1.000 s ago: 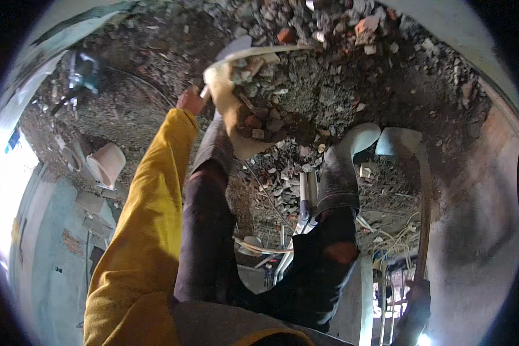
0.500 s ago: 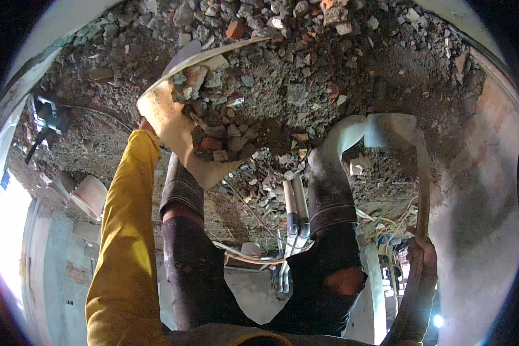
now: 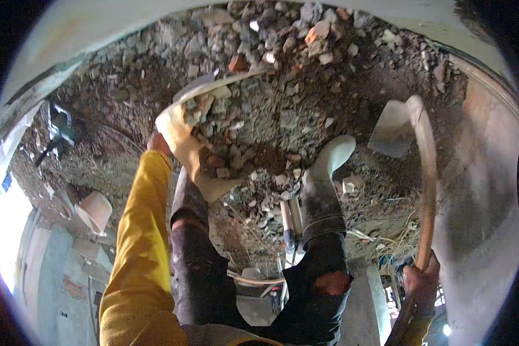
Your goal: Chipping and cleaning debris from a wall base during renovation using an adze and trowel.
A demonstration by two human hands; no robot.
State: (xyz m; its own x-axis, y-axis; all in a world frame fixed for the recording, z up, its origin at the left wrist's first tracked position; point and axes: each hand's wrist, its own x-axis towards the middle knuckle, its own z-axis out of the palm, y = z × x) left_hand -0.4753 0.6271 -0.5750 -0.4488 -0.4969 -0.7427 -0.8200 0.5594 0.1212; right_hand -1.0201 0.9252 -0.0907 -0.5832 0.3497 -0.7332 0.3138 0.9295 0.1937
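Two bare hands at work over loose rubble (image 3: 282, 118), viewed from above. Left hand (image 3: 160, 144), beyond a yellow sleeve (image 3: 141, 230), at the left edge of a pale basin (image 3: 180, 137); fingers bent round that edge, tips out of sight, cannot tell how tight. Basin tilted on the rubble just beyond the left boot (image 3: 187, 199), open side to the right, with stones and reddish brick bits along its mouth. Right hand (image 3: 422, 281) low at far right, fingers wrapped fully closed round the curved wooden handle of a hoe (image 3: 427, 190). Hoe blade broad, grey, over dark dirt to the right of the right boot (image 3: 324, 199), apart from it; cannot tell whether touching soil. Pale pipes (image 3: 288, 222) between the boots. Off to the left, a pale bucket (image 3: 94, 212) tipped over, and farther out a dark tool (image 3: 60, 130) with metal frame. Close at right, a stained wall (image 3: 478, 213).
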